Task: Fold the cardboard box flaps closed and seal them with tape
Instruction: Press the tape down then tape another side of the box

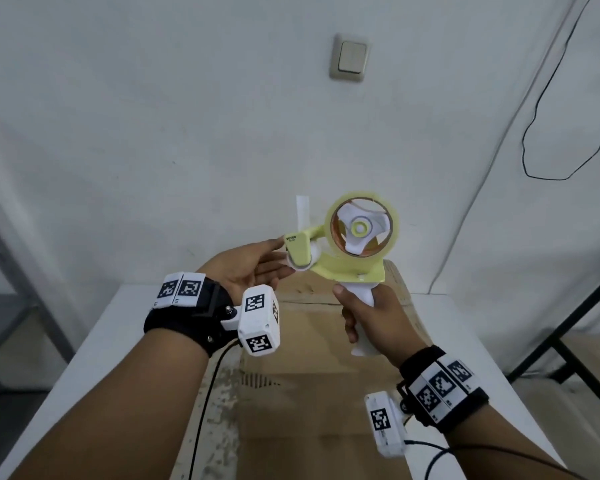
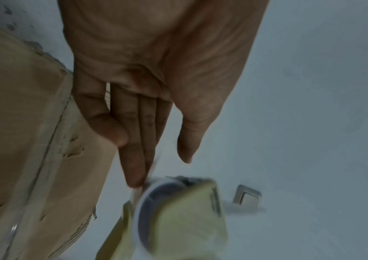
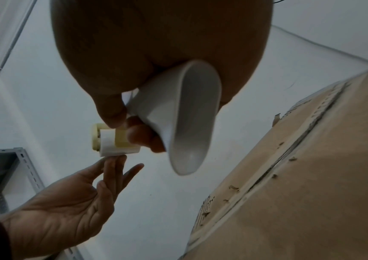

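the tape gun (image 1: 347, 251) is being held up above the box (image 1: 326, 375) by the right hand (image 1: 371, 320), curled round its handle; its front roller is being touched by the flat, straight-fingered left hand (image 1: 246, 271).

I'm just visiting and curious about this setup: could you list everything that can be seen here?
tape dispenser: one, pale yellow with a white handle and a clear tape roll, held up above the box
cardboard box: one, brown, lying on the table under the hands
table: one, white, against the wall
light switch: one, beige, on the wall
cable: one, black, hanging on the wall at right
metal shelf frame: one, grey, at far left
left hand: fingers straight, tips touching the dispenser's front end
right hand: grips the dispenser's handle
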